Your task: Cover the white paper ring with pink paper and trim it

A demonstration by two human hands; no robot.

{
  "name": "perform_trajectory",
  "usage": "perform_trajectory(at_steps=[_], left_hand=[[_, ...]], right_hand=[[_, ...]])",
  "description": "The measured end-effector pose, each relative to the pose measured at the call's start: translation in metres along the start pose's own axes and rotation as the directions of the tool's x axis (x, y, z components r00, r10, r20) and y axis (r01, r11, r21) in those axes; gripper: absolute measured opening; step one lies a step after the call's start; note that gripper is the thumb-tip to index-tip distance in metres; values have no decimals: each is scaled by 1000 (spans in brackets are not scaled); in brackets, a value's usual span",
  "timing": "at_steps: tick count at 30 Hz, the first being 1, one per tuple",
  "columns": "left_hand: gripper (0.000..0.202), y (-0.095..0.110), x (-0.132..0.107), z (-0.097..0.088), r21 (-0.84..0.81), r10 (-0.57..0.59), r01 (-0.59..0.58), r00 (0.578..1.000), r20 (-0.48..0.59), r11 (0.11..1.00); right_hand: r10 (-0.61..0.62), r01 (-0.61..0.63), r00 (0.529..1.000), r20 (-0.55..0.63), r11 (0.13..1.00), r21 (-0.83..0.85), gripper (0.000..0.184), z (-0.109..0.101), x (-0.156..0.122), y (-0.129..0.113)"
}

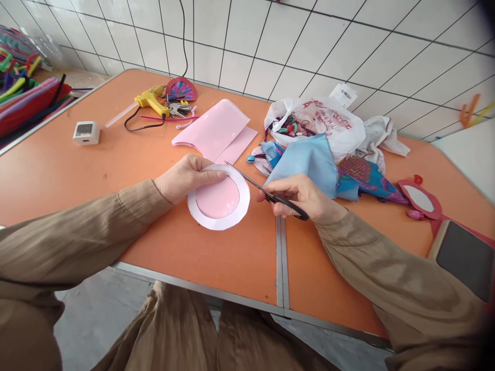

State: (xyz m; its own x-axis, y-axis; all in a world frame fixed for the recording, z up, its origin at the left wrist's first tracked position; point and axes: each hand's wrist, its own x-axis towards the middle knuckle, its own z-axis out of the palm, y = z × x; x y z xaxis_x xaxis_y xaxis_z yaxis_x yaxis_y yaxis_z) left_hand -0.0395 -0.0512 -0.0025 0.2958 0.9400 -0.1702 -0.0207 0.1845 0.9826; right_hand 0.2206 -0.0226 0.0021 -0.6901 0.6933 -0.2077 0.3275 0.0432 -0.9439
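My left hand [193, 179] pinches the upper left of a white paper ring [234, 214], its thumb lying on top. A pink round piece [218, 198] with small white marks shows inside the ring. Scissors with black handles [286, 201] are in my right hand [299, 198], fingers closed round the grips. Their blades point up and left, and the tips lie at the ring's upper edge near my left thumb. Whether the blades are cutting into the paper, I cannot tell. Just behind the ring lies a folded sheet of pink paper [218, 129].
A yellow glue gun [152, 100] with its cord, keys [180, 109] and a small white cube [86, 133] lie at the back left. Back right are a plastic bag [336, 123] and blue fabric [305, 159]. A phone [466, 257] rests at the right edge.
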Motion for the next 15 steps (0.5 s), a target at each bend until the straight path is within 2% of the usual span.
perform_trajectory(at_steps=[8, 15], left_hand=[[28, 1, -1, -1, 36, 8, -9, 1000, 11, 999], [27, 3, -1, 0, -3, -17, 17, 1000, 1, 1000]], right_hand=[[-37, 38, 999, 13, 996, -82, 44, -5, 4, 8], [-78, 79, 997, 18, 994, -81, 41, -5, 4, 9]])
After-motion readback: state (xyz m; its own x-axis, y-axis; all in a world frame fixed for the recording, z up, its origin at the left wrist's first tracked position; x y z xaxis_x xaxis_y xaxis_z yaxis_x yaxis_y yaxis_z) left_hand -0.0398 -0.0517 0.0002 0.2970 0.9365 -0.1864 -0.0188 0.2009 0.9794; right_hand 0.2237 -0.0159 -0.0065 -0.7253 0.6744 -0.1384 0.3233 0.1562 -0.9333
